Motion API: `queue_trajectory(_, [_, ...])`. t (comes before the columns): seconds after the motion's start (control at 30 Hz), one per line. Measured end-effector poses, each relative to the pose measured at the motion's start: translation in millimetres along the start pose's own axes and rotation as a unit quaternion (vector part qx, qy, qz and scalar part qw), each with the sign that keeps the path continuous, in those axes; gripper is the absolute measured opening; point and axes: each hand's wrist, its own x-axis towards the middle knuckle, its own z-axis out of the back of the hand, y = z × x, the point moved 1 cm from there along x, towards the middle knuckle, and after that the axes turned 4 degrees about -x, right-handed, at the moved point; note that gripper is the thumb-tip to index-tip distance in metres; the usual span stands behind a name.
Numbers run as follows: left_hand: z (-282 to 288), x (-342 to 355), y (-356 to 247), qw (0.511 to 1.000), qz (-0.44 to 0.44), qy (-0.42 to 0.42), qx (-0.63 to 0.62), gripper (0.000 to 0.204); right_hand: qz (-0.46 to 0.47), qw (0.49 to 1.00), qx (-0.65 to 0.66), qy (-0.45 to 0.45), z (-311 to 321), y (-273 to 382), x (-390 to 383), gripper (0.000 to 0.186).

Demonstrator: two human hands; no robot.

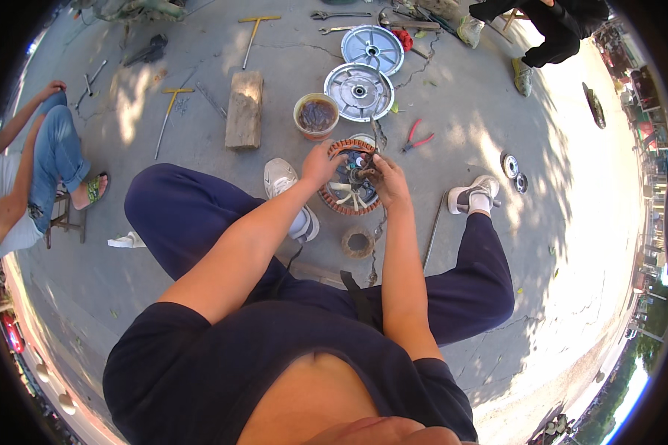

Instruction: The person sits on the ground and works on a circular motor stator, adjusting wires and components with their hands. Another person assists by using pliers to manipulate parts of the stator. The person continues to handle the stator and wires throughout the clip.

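Observation:
Between my feet, a round motor stator [334,202] with copper-coloured windings around its rim is held in both hands. My left hand [319,165] grips its left edge, fingers reaching over the windings. On the opposite side, my right hand [390,180] is closed at the upper right of the stator, near the wires and shaft; exactly what its fingertips pinch is too small to tell. Small blue and red wire parts show in the stator's middle. Just nearer to me lies a brown ring [348,250] on the ground.
Beyond the stator are a tub [298,127] of dark liquid, two silver motor covers [337,100], red-handled pliers [421,141] and a wooden block [245,111]. Yellow T-handle wrenches [255,38] and spanners [341,15] lie farther off. People sit at left [56,144] and far right [549,37].

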Motion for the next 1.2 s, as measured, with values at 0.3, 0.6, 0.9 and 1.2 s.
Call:
queue_trajectory(0.3, [-5.0,5.7,7.7,0.999,0.031,-0.007,-0.006,0.049,0.076,0.992,-0.029,0.101,-2.0,1.2,-8.3,0.057])
queue_trajectory(0.6, [-2.5,12.5,21.1,0.998,0.044,0.049,-0.023,0.064,0.077,0.988,-0.044,0.126,-10.8,6.1,-5.8,0.064])
queue_trajectory(0.9, [0.0,8.8,18.0,0.999,0.03,-0.007,-0.031,0.049,0.094,0.992,-0.012,0.085,-14.4,-4.1,2.5,0.064])
queue_trajectory(1.2, [9.4,7.5,-1.8,0.998,0.055,-0.009,-0.01,0.053,0.11,0.993,-0.004,0.044,-19.5,-4.7,15.3,0.051])
